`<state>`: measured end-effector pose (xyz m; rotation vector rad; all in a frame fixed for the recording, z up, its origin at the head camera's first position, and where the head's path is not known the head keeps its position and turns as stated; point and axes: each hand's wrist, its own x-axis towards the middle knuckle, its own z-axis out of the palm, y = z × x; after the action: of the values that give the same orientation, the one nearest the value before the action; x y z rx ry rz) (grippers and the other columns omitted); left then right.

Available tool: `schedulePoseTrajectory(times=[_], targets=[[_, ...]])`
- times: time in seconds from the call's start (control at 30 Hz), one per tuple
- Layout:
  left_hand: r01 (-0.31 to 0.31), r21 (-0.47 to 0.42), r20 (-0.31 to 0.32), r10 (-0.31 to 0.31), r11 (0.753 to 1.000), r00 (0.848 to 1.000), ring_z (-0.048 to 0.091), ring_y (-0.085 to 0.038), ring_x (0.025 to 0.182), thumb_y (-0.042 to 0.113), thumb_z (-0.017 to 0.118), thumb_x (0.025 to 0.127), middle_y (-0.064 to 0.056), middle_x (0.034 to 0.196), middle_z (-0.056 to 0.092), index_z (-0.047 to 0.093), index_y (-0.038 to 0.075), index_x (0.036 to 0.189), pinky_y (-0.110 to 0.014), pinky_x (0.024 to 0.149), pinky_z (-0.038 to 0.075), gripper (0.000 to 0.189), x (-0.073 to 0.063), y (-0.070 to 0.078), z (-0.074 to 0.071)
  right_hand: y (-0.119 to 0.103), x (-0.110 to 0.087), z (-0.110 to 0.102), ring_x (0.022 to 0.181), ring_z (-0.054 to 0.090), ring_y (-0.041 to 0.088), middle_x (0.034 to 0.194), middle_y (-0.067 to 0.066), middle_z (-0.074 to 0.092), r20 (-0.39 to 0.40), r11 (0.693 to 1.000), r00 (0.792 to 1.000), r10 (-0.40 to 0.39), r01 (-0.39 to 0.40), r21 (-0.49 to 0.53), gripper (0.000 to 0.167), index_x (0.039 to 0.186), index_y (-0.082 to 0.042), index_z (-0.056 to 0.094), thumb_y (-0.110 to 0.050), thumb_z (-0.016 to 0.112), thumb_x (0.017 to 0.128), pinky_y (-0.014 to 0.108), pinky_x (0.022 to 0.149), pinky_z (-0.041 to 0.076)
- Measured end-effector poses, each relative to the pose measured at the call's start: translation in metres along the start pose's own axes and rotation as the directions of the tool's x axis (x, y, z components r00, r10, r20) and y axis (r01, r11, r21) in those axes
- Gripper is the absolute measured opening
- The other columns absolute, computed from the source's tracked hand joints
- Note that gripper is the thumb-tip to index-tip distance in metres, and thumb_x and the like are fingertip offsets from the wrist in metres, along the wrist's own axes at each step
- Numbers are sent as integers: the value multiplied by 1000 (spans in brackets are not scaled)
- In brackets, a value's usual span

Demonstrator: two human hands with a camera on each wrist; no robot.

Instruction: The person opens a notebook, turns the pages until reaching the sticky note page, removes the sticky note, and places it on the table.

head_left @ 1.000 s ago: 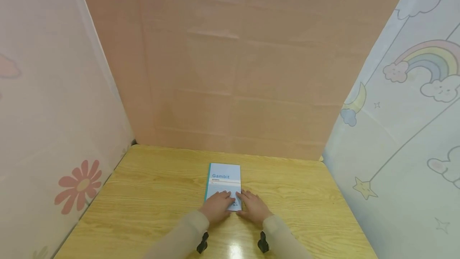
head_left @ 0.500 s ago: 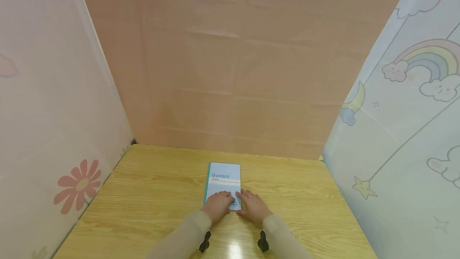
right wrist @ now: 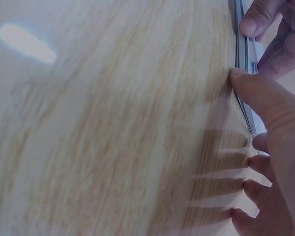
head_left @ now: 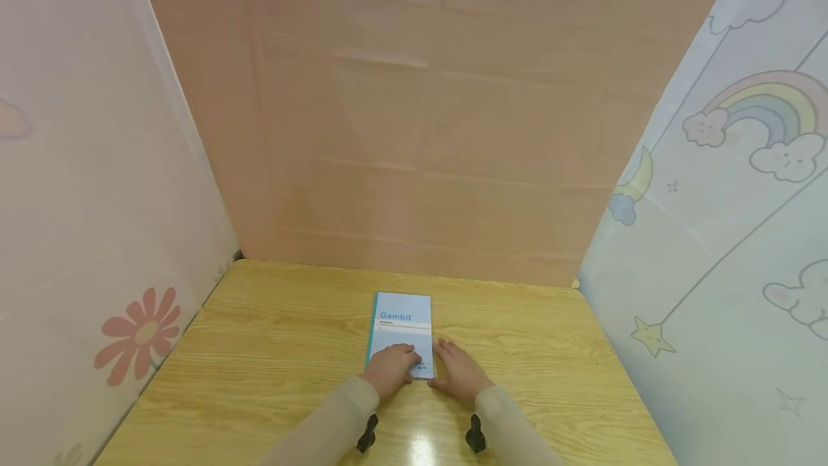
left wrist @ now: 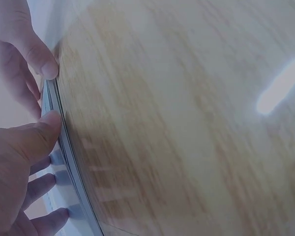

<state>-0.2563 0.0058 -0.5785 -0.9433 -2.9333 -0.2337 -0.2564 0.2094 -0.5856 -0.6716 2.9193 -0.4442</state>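
Observation:
A light blue notebook (head_left: 405,305) with "Gambit" on its cover and a teal spine lies flat on the wooden table. My left hand (head_left: 390,370) rests over its near left part, extended fingers on the cover. In the left wrist view, that hand's thumb (left wrist: 43,129) touches the notebook's near edge. My right hand (head_left: 461,374) is at the near right corner, fingers spread on the wood just beside the notebook. Its thumb (right wrist: 258,91) reaches the near edge in the right wrist view, where the stacked edges of the notebook (right wrist: 242,49) show.
The wooden table (head_left: 530,351) is bounded by a brown-pink backdrop (head_left: 414,128) behind. A white sheet with a red flower (head_left: 144,333) hangs at left, and one with a rainbow (head_left: 770,110) at right. Black wrist devices (head_left: 475,433) sit below both sleeves.
My right hand has shifted slightly right, its fingers moving off the cover to the table beside the notebook. The left hand and the notebook stay almost where they were.

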Motion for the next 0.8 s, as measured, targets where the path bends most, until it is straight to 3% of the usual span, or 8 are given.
schedulePoseTrajectory(times=[0.47, 0.8], targets=[[15, -45, 25, -14, 999, 1000, 60, -18, 117, 31, 74, 82, 0, 127, 63, 68, 21, 118, -32, 94, 51, 38, -1, -3, 0, -3, -1, -1, 138, 35, 41, 151, 20, 37, 25, 1000, 1000, 13, -13, -6, 76, 145, -3, 42, -46, 67, 87, 53, 110, 33], [7, -163, 12, -6, 987, 1000, 53, -19, 127, 28, 63, 93, -2, 138, 56, 59, 21, 132, -36, 102, 46, 40, -7, -13, -6, 0, 0, 0, 137, 36, 41, 150, 21, 38, 15, 1000, 1000, 10, -10, -3, 75, 142, -2, 45, -46, 69, 86, 54, 108, 35]])
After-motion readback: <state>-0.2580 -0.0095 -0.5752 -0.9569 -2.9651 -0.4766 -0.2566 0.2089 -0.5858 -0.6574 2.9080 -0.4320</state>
